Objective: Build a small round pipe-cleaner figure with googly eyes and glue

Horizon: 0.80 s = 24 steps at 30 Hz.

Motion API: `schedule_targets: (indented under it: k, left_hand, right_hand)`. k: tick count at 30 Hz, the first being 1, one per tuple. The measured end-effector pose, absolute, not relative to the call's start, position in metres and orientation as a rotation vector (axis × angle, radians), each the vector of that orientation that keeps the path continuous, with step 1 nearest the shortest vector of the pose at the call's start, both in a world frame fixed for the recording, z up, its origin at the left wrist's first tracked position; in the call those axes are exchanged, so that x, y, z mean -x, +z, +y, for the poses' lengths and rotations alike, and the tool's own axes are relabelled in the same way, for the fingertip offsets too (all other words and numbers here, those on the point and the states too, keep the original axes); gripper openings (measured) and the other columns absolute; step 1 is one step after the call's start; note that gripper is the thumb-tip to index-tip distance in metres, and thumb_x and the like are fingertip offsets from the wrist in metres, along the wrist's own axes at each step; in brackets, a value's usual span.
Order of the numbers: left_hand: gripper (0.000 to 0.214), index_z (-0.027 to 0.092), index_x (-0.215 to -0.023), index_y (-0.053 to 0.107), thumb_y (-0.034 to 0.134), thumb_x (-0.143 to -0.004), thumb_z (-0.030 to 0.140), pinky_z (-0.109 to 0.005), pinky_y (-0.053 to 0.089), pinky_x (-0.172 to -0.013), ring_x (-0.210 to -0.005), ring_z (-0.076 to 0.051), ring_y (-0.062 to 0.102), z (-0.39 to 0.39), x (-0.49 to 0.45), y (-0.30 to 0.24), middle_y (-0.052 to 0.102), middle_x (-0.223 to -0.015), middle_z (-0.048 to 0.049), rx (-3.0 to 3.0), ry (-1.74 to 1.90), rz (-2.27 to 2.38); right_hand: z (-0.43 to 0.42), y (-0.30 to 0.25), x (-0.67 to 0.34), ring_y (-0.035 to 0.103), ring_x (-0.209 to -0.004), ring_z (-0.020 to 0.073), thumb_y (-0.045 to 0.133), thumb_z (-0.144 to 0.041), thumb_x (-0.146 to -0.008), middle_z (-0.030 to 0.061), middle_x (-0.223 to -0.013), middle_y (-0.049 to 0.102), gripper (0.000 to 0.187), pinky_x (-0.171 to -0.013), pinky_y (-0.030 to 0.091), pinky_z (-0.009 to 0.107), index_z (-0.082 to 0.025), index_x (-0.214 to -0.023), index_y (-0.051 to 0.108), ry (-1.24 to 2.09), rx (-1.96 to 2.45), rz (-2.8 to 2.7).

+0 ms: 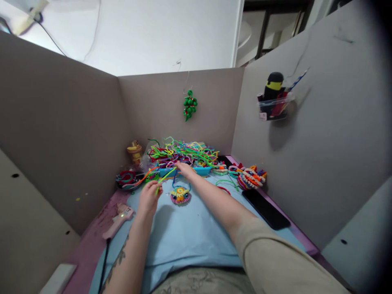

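My left hand (150, 197) is closed in a pinch on the lower end of a lime-green pipe cleaner (165, 176) above the light blue mat (190, 232). My right hand (184, 168) reaches forward to the upper end of that pipe cleaner, fingers closed on it, right at the edge of the blue tray (202, 170) heaped with several coloured pipe cleaners (182, 153). Just below my hands a small round pipe-cleaner craft piece (180, 195) in yellow, pink and blue lies on the mat.
A pink glue gun (119, 220) lies at the left, a black phone (266, 208) at the right. Finished colourful pieces (251, 177) sit near the right wall. Grey cardboard walls enclose the desk; a green ornament (190, 105) hangs at the back, a clear holder (275, 104) on the right wall.
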<state>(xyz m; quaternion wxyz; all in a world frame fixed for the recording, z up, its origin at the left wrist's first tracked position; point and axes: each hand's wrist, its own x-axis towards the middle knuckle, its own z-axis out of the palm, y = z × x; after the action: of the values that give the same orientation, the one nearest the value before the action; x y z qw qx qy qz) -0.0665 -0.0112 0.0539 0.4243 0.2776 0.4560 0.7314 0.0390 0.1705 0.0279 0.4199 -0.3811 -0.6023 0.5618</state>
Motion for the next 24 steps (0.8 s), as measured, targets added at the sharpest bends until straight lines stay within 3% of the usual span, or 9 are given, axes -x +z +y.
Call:
schedule_targets:
  k: [5,9,12,18,24]
  left_hand:
    - [0.023,0.017,-0.072,0.054,0.067,-0.054,0.023,-0.022,0.047,-0.058,-0.053,-0.007,0.054,-0.041,0.108,0.072,0.057,-0.062,0.0044,-0.733,2.162,1.203]
    - [0.023,0.017,-0.075,0.058,0.067,-0.055,0.024,-0.023,0.048,-0.060,-0.055,-0.008,0.056,-0.052,0.126,0.078,0.058,-0.063,0.0037,-0.737,2.260,1.177]
    - [0.029,0.016,-0.083,0.062,0.069,-0.057,0.027,-0.025,0.049,-0.065,-0.064,-0.011,0.060,-0.051,0.121,0.071,0.063,-0.070,0.0003,-0.809,2.242,1.213]
    - [0.024,0.018,-0.087,0.067,0.066,-0.068,0.033,-0.031,0.049,-0.073,-0.076,-0.018,0.061,-0.043,0.066,0.045,0.068,-0.084,-0.0057,-1.460,1.984,1.635]
    - [0.015,0.022,-0.088,0.066,0.057,-0.077,0.027,-0.035,0.049,-0.078,-0.085,-0.020,0.061,-0.038,0.029,0.036,0.066,-0.088,-0.0062,-1.964,1.821,1.579]
  right_hand:
    - [0.172,0.036,-0.031,0.057,-0.090,0.0158,0.045,-0.048,-0.082,0.0058,-0.101,0.062,0.035,-0.065,0.047,0.024,-0.019,-0.095,0.060,1.442,0.958,-1.469]
    - [0.168,0.046,-0.040,0.060,-0.077,0.0128,0.044,-0.041,-0.084,0.0070,-0.096,0.063,0.030,-0.060,0.046,0.021,-0.017,-0.096,0.058,1.476,0.944,-1.389]
    - [0.142,0.053,-0.050,0.059,-0.065,0.0110,0.052,-0.038,-0.081,0.0056,-0.086,0.064,0.025,-0.050,0.043,0.018,-0.017,-0.093,0.059,1.501,0.877,-1.468]
    - [0.055,0.051,-0.076,0.061,-0.061,0.0107,0.063,-0.045,-0.073,0.0026,-0.078,0.064,0.040,-0.048,0.043,0.017,-0.020,-0.103,0.055,1.785,0.460,-1.900]
    - [0.041,0.035,-0.118,0.051,-0.046,0.0082,0.059,-0.048,-0.073,-0.0017,-0.055,0.057,0.032,-0.045,0.040,0.019,-0.016,-0.073,0.057,1.664,0.592,-1.894]
